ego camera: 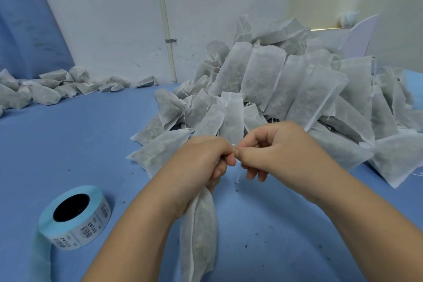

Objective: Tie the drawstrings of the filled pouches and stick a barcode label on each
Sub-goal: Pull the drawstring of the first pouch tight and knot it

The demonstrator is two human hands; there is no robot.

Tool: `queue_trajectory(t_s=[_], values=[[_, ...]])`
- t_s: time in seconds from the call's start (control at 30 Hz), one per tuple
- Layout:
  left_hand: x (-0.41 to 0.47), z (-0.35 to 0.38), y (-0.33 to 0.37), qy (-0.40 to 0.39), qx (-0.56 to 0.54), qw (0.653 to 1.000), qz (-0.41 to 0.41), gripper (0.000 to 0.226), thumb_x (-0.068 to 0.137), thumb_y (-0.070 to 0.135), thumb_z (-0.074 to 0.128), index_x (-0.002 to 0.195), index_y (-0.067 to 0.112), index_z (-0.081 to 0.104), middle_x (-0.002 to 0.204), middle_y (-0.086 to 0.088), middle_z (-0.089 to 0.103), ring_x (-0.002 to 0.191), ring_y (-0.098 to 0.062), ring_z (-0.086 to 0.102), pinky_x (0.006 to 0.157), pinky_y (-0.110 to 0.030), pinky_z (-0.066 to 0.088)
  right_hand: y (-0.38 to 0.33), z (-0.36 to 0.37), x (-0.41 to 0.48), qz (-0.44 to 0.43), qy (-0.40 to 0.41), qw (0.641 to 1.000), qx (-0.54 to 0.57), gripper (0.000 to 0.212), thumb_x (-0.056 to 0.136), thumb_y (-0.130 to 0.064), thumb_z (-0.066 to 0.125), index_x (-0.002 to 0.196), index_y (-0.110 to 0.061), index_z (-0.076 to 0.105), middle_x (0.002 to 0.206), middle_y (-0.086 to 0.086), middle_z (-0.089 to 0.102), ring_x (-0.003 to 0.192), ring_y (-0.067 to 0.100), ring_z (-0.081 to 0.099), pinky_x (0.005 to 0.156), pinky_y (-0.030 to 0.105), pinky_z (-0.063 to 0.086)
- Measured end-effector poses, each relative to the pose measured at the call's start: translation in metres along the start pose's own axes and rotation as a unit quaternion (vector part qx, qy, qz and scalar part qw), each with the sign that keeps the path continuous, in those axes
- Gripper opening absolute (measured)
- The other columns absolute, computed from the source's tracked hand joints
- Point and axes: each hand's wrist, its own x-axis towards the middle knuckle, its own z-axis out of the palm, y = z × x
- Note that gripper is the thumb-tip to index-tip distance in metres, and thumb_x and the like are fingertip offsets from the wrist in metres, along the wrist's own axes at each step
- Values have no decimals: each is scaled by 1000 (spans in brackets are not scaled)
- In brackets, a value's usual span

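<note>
Both hands meet above the blue table (pixel 68 144): the left hand (pixel 201 158) grips the neck of one filled pouch (pixel 199 231) hanging below it, while the right hand (pixel 274 151) pinches its white drawstring (pixel 238 177). One label roll (pixel 75 217) lies at left. Two pouch heaps: a large pile (pixel 286 89) ahead, a smaller pile (pixel 45 89) far left.
</note>
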Motion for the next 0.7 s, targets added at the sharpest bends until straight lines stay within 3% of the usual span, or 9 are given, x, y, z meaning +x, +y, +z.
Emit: queue_trajectory(t_s=[0.2, 0.33, 0.57, 0.7], values=[[1, 1, -2, -9, 0, 1000, -7, 32, 86, 15, 56, 54, 18, 54, 48, 2, 31, 44, -14, 22, 46, -26, 20, 2, 0, 1, -9, 20, 998, -62, 12, 64, -21, 76, 62, -14, 66, 47, -10, 51, 49, 8, 48, 50, 22, 40], [1, 0, -2, 3, -23, 1000, -9, 39, 82, 18, 65, 44, 22, 56, 48, 1, 33, 43, -13, 23, 48, -27, 21, 1, -3, 0, -42, 4, 996, -78, 14, 70, -15, 73, 64, -9, 63, 44, -14, 42, 43, 3, 36, 43, 12, 29], [2, 2, -3, 0, -27, 1000, -8, 42, 80, 17, 68, 40, 21, 57, 46, 2, 39, 40, -12, 25, 47, -27, 24, 1, -9, 0, -35, -31, 994, -99, 12, 72, -15, 67, 66, -7, 60, 52, -4, 46, 49, 5, 37, 44, 15, 31], [3, 1, -4, 9, -76, 997, -4, 29, 83, 17, 68, 54, 20, 64, 45, 0, 39, 37, -10, 24, 41, -19, 23, 3, -9, 2, -21, -19, 998, -56, 12, 69, -22, 64, 69, -10, 64, 56, 3, 55, 49, 4, 52, 47, 12, 38]])
